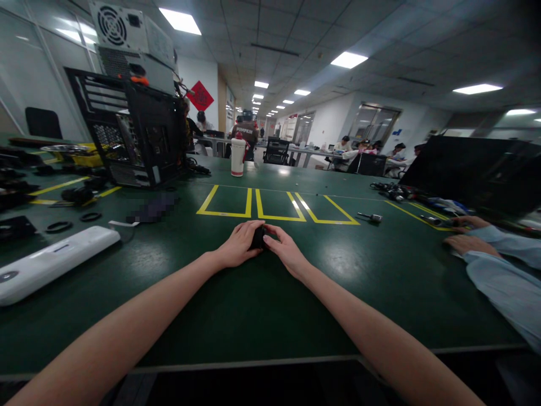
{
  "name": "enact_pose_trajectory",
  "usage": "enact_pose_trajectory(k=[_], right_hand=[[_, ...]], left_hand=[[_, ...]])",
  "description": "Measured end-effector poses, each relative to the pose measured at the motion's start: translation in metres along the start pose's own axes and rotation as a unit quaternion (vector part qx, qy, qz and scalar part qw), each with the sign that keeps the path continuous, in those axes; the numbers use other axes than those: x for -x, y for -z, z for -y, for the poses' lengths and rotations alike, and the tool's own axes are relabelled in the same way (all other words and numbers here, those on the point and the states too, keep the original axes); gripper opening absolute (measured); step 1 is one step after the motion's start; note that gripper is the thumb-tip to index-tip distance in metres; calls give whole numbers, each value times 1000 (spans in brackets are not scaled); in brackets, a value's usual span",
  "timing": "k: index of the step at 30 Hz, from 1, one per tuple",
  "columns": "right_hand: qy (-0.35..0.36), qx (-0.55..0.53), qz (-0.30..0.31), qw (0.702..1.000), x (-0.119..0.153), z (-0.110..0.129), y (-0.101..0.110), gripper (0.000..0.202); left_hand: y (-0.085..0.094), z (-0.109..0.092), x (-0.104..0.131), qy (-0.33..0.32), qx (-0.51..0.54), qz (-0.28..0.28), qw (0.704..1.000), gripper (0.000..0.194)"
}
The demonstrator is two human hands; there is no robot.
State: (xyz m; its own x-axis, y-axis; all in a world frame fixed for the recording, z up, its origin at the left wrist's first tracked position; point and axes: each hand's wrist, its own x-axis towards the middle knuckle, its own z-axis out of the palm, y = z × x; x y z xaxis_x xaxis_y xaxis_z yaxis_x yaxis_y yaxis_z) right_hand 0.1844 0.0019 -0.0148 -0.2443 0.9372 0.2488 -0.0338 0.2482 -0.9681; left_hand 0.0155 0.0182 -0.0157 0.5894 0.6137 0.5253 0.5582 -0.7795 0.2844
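Note:
Between my two hands is a small black object (258, 237), standing on or just above the green table (253, 304); its kind is mostly hidden by my fingers. My left hand (240, 244) wraps its left and upper side with the fingers curled over it. From the right, my right hand (287, 248) grips the same piece between thumb and fingers. Just beyond both hands lie yellow tape outlines (279, 218) on the tabletop.
To the left stand a black computer case (143, 132) topped by power supplies (122, 28), and a white power strip (54, 262). A white cup (238, 155) is at the back. Rightward lie a metal-ended tool (372, 217) and a co-worker's hands (471, 239) beside a black monitor (477, 175).

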Motion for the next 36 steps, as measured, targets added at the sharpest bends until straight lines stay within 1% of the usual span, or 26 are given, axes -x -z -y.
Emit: enact_pose_trajectory(k=[2, 7, 12, 18, 25, 28, 32, 36], right_hand=[[-5, -1, 5, 1000, 0, 2, -1, 32], [-4, -10, -4, 1000, 3, 8, -4, 29], [7, 3, -6, 1000, 4, 7, -4, 23], [-11, 12, 6, 1000, 0, 2, -1, 31], [6, -22, -2, 1000, 3, 7, -5, 27], [6, -14, -5, 1000, 4, 8, -5, 23], [9, 3, -9, 1000, 3, 7, -3, 28], [-15, 7, 4, 1000, 1, 5, -2, 31]], left_hand=[[0, 0, 0, 0, -1, 0, 1000, 63], [1, 0, 1, -1, 1, -1, 1000, 63], [4, -3, 0, 1, 1, 9, 1000, 62], [2, -1, 0, 1, -7, 7, 1000, 62], [0, 1, 0, -3, -10, 4, 1000, 63], [1, 0, 0, -1, -8, 3, 1000, 62], [0, 0, 0, -1, -1, 1, 1000, 63], [0, 1, 0, -1, -1, 3, 1000, 64]])
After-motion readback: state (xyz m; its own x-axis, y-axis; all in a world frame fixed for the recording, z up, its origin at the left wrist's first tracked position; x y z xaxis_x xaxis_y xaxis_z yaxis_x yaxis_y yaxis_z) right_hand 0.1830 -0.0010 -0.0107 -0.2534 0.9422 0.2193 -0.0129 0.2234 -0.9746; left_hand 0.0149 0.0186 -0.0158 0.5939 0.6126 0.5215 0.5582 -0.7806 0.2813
